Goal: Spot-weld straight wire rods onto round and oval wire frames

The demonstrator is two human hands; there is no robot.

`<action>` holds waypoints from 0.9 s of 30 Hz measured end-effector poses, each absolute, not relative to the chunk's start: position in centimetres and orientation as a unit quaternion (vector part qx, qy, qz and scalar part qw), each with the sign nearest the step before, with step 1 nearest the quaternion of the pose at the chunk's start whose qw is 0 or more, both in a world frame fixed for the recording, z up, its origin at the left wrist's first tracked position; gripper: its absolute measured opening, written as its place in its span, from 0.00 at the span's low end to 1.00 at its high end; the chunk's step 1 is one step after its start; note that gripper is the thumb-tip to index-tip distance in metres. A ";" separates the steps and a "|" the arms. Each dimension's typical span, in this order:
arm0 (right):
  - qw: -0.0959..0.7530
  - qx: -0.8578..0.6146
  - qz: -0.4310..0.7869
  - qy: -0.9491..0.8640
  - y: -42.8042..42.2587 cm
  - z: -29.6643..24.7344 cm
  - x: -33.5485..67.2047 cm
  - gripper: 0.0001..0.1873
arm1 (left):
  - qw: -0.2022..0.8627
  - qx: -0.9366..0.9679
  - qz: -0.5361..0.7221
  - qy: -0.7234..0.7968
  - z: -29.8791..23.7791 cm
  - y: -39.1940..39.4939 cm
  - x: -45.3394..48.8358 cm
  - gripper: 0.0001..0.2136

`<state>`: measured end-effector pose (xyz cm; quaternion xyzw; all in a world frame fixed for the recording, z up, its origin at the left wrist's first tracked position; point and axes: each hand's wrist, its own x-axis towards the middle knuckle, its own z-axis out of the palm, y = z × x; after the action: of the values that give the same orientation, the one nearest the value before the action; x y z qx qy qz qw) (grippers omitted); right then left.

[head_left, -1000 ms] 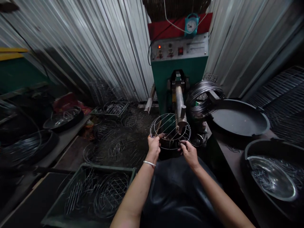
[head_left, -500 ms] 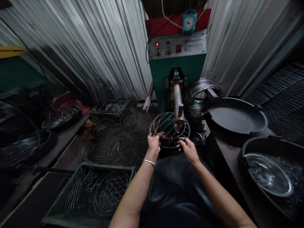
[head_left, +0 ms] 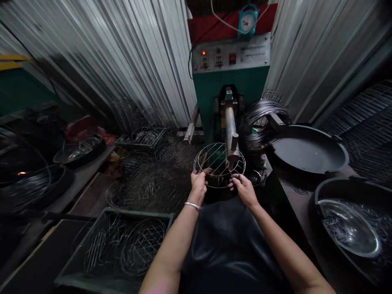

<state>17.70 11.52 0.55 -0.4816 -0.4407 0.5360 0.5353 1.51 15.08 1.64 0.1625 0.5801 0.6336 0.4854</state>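
Observation:
A round wire rack (head_left: 214, 157) is held up under the metal arm (head_left: 231, 132) of a green machine (head_left: 232, 87). My left hand (head_left: 198, 182), with a bracelet at the wrist, grips the rack's near left rim. My right hand (head_left: 241, 188) pinches the near rim just right of centre, below the arm's tip. Both hands have their fingers closed on the wire. A black apron (head_left: 226, 245) covers my lap below them.
A green crate of finished wire racks (head_left: 122, 245) sits at lower left, with more racks on the floor (head_left: 147, 183). A coil of wire (head_left: 260, 122) and a dark round pan (head_left: 309, 149) lie to the right, and a shiny bowl of small wire pieces (head_left: 349, 228) at far right.
The view has shifted slightly. Both hands keep their grip on the rack, which sits a little higher and closer to the machine arm.

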 end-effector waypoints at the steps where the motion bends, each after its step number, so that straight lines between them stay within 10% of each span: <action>1: 0.536 -0.482 0.536 -0.441 11.6 0.5 17.7 0.17 | 0.487 0.162 0.632 0.581 1.6 15.2 1.5 0.19; 16: 0.560 -0.555 0.478 -0.387 8.7 -1.1 21.5 0.23 | 0.585 0.115 0.488 0.637 2.2 16.8 -0.9 0.21; 27: 0.391 -0.689 0.487 -0.367 1.7 -10.1 27.8 0.24 | 0.605 0.132 0.495 0.610 1.3 19.9 -1.9 0.17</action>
<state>27.77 1.68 -10.12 -0.6892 -0.3672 0.4869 0.3913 -1.86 19.89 1.26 0.1319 0.6099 0.4949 0.6047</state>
